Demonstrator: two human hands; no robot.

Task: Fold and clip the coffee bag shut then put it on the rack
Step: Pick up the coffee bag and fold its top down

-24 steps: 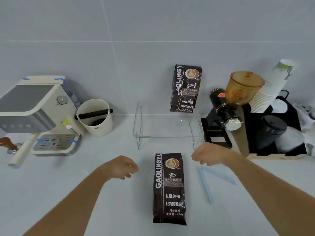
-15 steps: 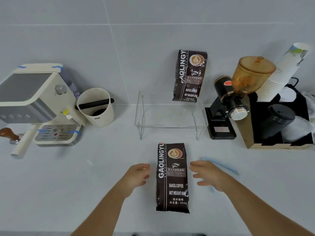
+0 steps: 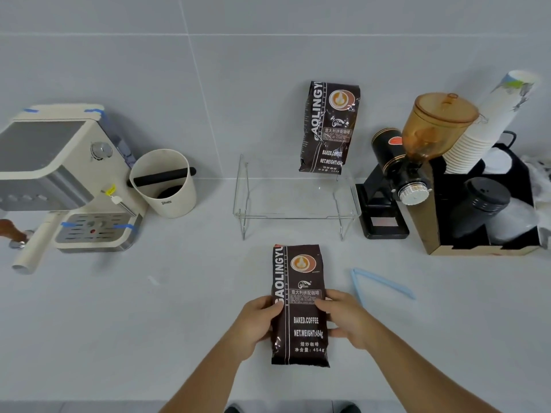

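Beyond your hands stands the clear rack (image 3: 298,216). The coffee bag (image 3: 298,305) lies flat between your left hand (image 3: 256,326) and right hand (image 3: 347,318), both clamped on its sides. The clip (image 3: 378,283) lies just beyond your right hand; a loose fold could spring open before clipping.

Cream espresso machine (image 3: 59,177) sits at 9 o'clock, blue tape on its corners, with a wood-knobbed portafilter (image 3: 15,236) lying at its left side. Just right of it, a knock box (image 3: 164,186). At 3 o'clock there's a black grinder (image 3: 399,174) with an amber hopper (image 3: 438,123), then a box (image 3: 477,234) holding stacked paper cups (image 3: 489,120) and black lids (image 3: 486,195).
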